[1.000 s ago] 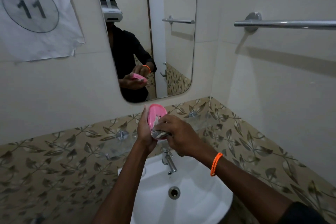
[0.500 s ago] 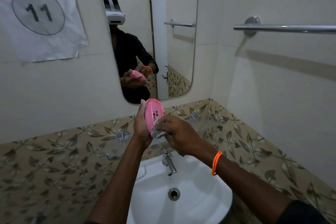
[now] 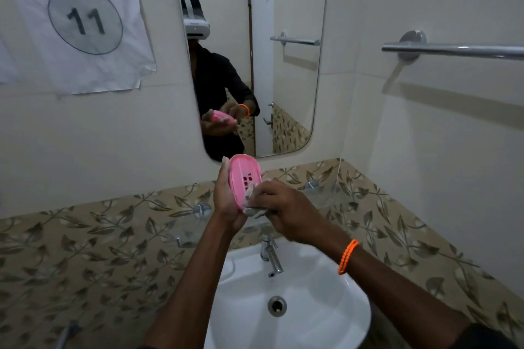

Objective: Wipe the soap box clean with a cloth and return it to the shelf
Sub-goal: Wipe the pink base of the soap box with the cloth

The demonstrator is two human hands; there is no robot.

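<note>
Soap box (image 3: 244,178): a pink oval tray of thin moulded plastic, held upright above the sink (image 3: 320,320), in front of the lower edge of the mirror (image 3: 289,8). Its hollow side faces the camera, with a raised rim all round and a grid of small square drain holes near the middle. It looks light and stiff, smooth and glossy, so likely slippery if wet; a thin shell like this would probably flex or crack under a hard squeeze. The long edges and the rim look like the safest places to take hold.

The left hand (image 3: 226,201) cups it from behind, fingers reaching up the back and the thumb side curled round the lower left edge. The right hand (image 3: 286,210) is bunched on a cloth (image 3: 252,201), a small crumpled grey-white rag, soft and limp, and presses it against the lower right part of the tray. An orange braided band (image 3: 348,256) sits on that wrist.

Below, the sink is white glazed ceramic with a metal drain, and a chrome tap (image 3: 270,253) stands at its back. The wall behind has a band of leaf-patterned tiles (image 3: 113,235) under plain cream ones. What seems to be a clear glass shelf (image 3: 326,195) on metal studs runs just behind the hands; its outline is hard to make out. A chrome rail (image 3: 453,49) is fixed on the right wall.
</note>
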